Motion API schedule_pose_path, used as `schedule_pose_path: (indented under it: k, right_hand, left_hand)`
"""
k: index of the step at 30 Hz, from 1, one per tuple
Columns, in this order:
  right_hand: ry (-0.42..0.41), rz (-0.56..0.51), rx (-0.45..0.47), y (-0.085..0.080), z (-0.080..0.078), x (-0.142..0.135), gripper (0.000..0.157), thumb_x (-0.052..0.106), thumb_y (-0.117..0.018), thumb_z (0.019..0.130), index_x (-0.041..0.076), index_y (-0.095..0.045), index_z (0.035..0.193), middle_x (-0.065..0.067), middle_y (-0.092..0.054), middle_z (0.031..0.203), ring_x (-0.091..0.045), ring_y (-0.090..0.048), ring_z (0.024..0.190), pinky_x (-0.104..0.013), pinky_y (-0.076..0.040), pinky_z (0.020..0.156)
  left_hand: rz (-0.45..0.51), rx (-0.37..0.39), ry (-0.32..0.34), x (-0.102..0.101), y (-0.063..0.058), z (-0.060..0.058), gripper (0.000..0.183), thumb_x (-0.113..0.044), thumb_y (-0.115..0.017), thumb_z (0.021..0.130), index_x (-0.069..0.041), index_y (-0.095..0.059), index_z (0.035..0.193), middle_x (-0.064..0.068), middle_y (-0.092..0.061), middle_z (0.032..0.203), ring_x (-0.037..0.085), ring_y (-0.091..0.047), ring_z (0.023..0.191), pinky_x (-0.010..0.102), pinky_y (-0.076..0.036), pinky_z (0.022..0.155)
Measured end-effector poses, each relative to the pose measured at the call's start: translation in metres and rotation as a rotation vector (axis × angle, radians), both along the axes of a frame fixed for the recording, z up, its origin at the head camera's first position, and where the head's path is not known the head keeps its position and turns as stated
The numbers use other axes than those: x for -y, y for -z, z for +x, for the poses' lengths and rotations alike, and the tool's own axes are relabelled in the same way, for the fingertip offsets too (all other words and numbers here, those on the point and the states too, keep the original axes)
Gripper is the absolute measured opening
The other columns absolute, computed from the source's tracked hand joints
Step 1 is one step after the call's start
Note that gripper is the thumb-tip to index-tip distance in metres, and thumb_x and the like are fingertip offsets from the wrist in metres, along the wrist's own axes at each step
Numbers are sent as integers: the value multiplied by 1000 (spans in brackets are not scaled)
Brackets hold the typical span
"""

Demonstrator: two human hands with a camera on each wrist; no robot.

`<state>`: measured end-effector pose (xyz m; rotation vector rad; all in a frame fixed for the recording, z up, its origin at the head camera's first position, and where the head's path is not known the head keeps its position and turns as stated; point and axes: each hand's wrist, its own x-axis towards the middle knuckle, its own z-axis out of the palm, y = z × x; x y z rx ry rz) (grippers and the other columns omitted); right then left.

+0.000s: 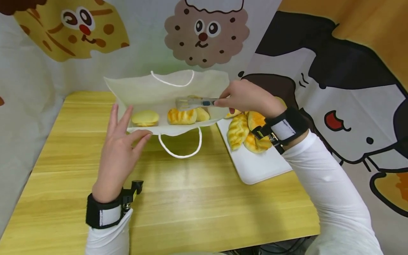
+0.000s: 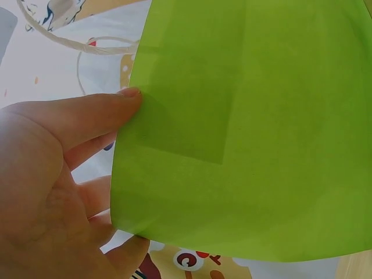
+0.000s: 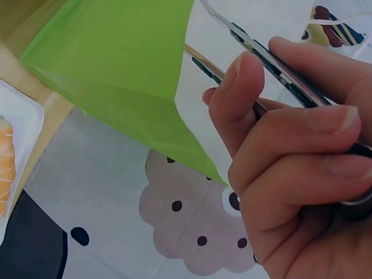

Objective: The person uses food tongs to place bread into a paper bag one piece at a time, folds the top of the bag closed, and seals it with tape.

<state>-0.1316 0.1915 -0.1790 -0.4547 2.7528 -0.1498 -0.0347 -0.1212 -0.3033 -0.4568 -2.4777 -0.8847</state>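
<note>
A paper bag (image 1: 204, 81), white inside and green outside, stands open on the table with two white cord handles. At its front left corner my left hand (image 1: 119, 156) pinches the rim, thumb on the green outer face (image 2: 244, 116). My right hand (image 1: 247, 95) grips metal tongs (image 3: 273, 64) with dark inlays, fingers curled round both arms. The tongs' head reaches inside the bag, over a browned bread roll (image 1: 181, 116). A pale round bun (image 1: 145, 118) lies inside at the left. Another pale piece sits beside the roll, partly covered by the tongs.
Right of the bag, a white tray (image 1: 255, 173) holds several breads, among them a striped one (image 1: 238, 131); my right forearm partly covers them. The wooden table (image 1: 191, 212) ends at a printed cloth (image 1: 143, 46) behind. A front handle (image 1: 180, 156) hangs over the table.
</note>
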Motion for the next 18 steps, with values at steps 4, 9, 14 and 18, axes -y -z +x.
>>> schedule_pose_path:
  k: [4, 9, 14, 18]
  right_hand:
    - [26, -43, -4, 0, 5, -10, 37, 45, -55, 101, 16, -75, 113, -3, -68, 73, -20, -53, 66, -32, -42, 63]
    - [104, -153, -8, 6, 18, -26, 38, 46, -57, 99, 16, -74, 116, -3, -68, 72, -19, -53, 64, -31, -41, 58]
    - [246, -297, 16, 13, 32, -46, 45, 54, -58, 97, 18, -70, 122, -5, -66, 73, -17, -48, 55, -29, -38, 50]
    - [322, -467, 32, 27, 43, -61, 43, 55, -59, 96, 17, -71, 114, -7, -62, 74, -17, -42, 49, -29, -34, 44]
  left_hand:
    - [0, 2, 1, 0, 0, 0, 11, -8, -77, 87, -1, -78, 94, 23, -38, 156, 34, -9, 156, 55, -17, 125]
    - [3, 2, 5, -1, 1, 0, 11, -9, -78, 86, -1, -78, 94, 23, -38, 156, 34, -9, 156, 54, -16, 126]
    - [6, -1, 8, -1, 1, -1, 11, -8, -77, 87, 0, -78, 95, 23, -38, 157, 34, -9, 156, 54, -15, 126]
    - [2, 13, 1, 0, 0, -1, 12, -9, -77, 87, -1, -78, 95, 22, -37, 157, 33, -7, 157, 53, -14, 126]
